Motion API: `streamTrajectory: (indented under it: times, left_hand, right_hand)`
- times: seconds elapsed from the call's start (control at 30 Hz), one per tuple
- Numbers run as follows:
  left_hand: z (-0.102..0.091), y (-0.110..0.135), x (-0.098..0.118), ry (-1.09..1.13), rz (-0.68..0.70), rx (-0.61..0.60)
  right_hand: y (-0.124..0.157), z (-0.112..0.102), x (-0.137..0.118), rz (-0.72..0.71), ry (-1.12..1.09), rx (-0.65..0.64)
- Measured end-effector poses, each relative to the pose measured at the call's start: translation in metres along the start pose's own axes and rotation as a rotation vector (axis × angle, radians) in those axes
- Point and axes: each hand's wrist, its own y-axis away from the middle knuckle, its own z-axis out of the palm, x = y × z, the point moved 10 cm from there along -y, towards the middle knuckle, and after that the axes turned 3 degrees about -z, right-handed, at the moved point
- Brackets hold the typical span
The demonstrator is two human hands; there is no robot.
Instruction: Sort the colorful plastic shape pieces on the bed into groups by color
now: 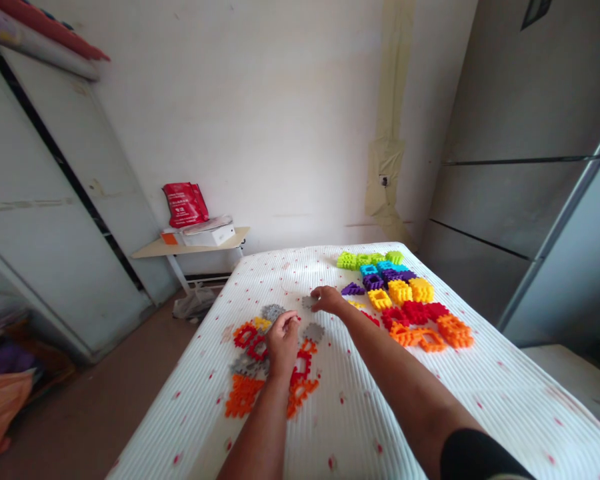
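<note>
My right hand (327, 300) reaches over the table with its fingers closed at the edge of a flat grey toothed building piece (308, 303). My left hand (282, 337) is nearer to me, fingers curled together above the loose pieces; what they hold, if anything, is hidden. Around it lie an orange piece (243, 395), a red square frame piece (257, 347), a small yellow piece (263, 323) and grey toothed pieces (273, 311). Another grey piece (314, 332) lies just right of my left hand. Part of the group is covered by my left hand and forearm.
To the right stand rows of interlocking pieces: lime green (347, 261), blue (369, 270), purple (373, 282), yellow (422, 290), red (416, 311) and orange (455, 331). A side table (155, 250) with a red bag (185, 205) stands behind left; a refrigerator (505, 200) is at right.
</note>
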Motion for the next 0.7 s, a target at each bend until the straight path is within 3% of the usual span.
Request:
streamTrajectory:
  times: [0.2,0.5,0.7]
  left_hand:
    - [-0.005,-0.001,-0.004,0.065,-0.043,0.032]
    - [-0.012,-0.002,-0.009,0.125,-0.068,0.087]
    - [-0.014,-0.004,-0.014,0.130,-0.071,0.086]
  right_hand:
    - [-0.001,0.009,0.005,0.026,-0.026,-0.011]
    - [-0.025,-0.014,0.013,0.125,-0.008,0.040]
    - [-0.042,-0.005,0.010,0.136,0.044,-0.031]
